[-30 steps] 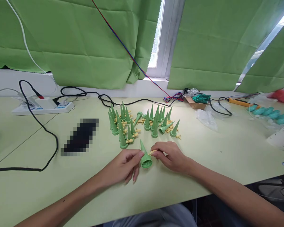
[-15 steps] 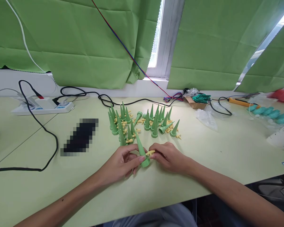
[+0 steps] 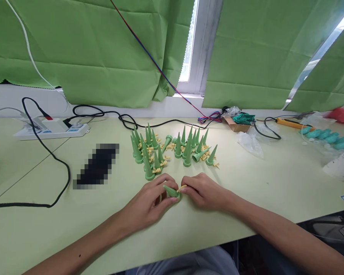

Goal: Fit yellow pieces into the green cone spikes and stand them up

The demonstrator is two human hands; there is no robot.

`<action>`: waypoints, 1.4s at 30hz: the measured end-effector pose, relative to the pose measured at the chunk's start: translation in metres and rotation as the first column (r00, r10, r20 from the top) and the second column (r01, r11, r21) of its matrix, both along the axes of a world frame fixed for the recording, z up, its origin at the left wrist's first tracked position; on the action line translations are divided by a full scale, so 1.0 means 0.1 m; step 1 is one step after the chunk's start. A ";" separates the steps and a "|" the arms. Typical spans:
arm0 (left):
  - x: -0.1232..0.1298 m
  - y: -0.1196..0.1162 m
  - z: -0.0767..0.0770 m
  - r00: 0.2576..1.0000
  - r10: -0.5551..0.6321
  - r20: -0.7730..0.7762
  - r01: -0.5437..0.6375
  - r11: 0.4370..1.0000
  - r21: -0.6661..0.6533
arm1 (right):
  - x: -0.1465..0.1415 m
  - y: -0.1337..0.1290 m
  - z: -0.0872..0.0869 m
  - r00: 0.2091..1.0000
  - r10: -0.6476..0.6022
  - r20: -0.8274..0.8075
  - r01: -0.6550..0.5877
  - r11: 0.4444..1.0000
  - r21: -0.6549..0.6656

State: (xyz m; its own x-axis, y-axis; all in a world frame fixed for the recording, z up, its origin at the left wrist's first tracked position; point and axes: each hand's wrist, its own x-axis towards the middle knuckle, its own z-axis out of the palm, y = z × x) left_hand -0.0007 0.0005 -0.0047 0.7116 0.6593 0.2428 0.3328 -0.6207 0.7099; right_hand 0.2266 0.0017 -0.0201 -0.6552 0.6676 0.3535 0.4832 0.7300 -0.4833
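Observation:
My left hand (image 3: 157, 198) is closed round a green cone (image 3: 172, 191), whose tip leans left toward me. A small yellow piece (image 3: 182, 188) is pinched in my right hand (image 3: 202, 191) and meets the side of the cone near its base; whether it sits inside the cone is hidden by my fingers. Just beyond my hands stand several green cones (image 3: 149, 168) on the left, some with yellow pieces at their bases. More upright green cones (image 3: 187, 158) form a group to the right, with a cone lying on its side (image 3: 200, 154) and loose yellow pieces (image 3: 216, 165) around them.
A blurred dark object (image 3: 97, 166) lies on the table (image 3: 117, 240) at left, near a white power strip (image 3: 54, 130) and black cables. Toward the back right are a cardboard box (image 3: 237, 126), a plastic bag (image 3: 250, 144), an orange tool (image 3: 294, 124) and turquoise objects (image 3: 323, 135).
The cone in my left hand has tipped over from nearly upright to a low slant. My left fingers have shifted round it, and the yellow piece in my right hand has turned slightly.

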 end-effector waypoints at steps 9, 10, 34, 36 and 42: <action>-0.01 0.02 -0.04 0.992 -0.006 -0.126 0.038 0.966 0.255 | -0.01 -0.01 0.02 0.999 0.004 0.044 -0.005 1.000 0.008; -0.02 0.02 -0.05 0.992 -0.003 -0.128 0.038 0.963 0.268 | -0.01 -0.01 0.02 0.999 0.005 0.046 -0.005 1.000 0.008; -0.02 0.00 -0.07 0.989 0.132 -0.072 -0.105 0.951 0.292 | -0.02 0.00 0.02 0.998 -0.054 -0.037 0.054 0.998 0.011; -0.02 0.01 -0.09 0.981 0.186 -0.062 -0.167 0.960 0.226 | -0.03 -0.01 0.02 0.993 -0.083 -0.081 0.085 0.996 0.022; 0.03 0.02 -0.03 0.960 0.280 -0.014 -0.280 0.958 -0.056 | -0.02 0.00 -0.01 0.977 -0.098 -0.188 0.113 0.991 0.069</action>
State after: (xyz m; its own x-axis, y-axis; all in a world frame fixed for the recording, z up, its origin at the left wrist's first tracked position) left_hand 0.0020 0.0022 -0.0078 0.4977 0.8450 0.1955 0.4915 -0.4605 0.7391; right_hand 0.2243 0.0020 -0.0209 -0.5012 0.6950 0.5155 0.4677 0.7188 -0.5144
